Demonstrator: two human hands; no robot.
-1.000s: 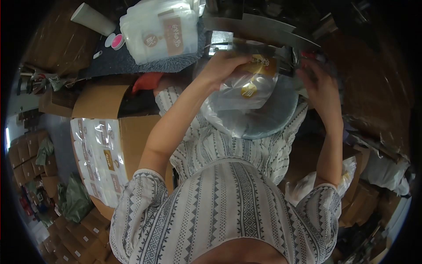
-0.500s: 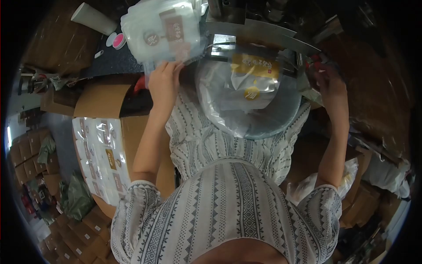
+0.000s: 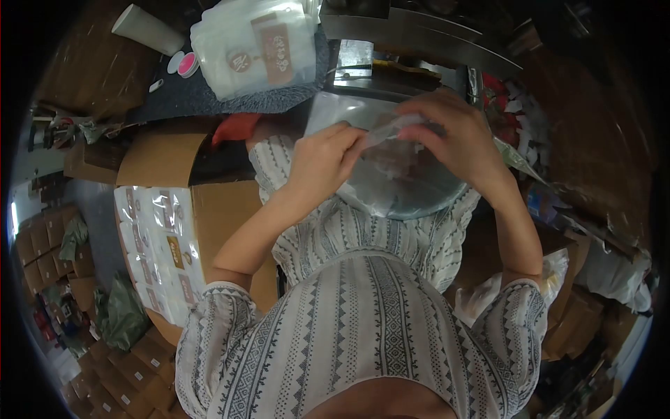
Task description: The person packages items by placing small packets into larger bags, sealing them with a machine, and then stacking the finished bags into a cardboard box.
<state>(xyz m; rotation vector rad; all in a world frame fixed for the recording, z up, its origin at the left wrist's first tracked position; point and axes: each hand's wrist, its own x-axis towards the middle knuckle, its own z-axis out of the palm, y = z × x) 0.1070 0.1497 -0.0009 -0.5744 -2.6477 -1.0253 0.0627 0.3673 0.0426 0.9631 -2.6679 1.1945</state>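
A clear plastic bag (image 3: 384,128) with faint printing is between my two hands. My left hand (image 3: 324,157) is closed, pinching the bag's near left edge. Curled over the bag's upper edge, my right hand (image 3: 453,133) has the film between its thumb and fingers. Beneath them, a round tray or basin covered in clear plastic (image 3: 412,199) rests on my lap. Left of the hands lies a stack of printed clear bags (image 3: 255,52) on a dark mat. A yellow strip (image 3: 408,68) shows at the metal machine (image 3: 419,35) just beyond my hands.
An open carton of white printed packs (image 3: 157,244) stands at the left. Red and white small pieces (image 3: 513,112) lie at the right. A white cup (image 3: 149,29) and a small tub with pink contents (image 3: 188,65) sit at the upper left.
My left hand has come away from the stack with a bag, moving right. My right hand has moved left to it from the red pieces. The yellow-labelled bag has shifted toward the machine.
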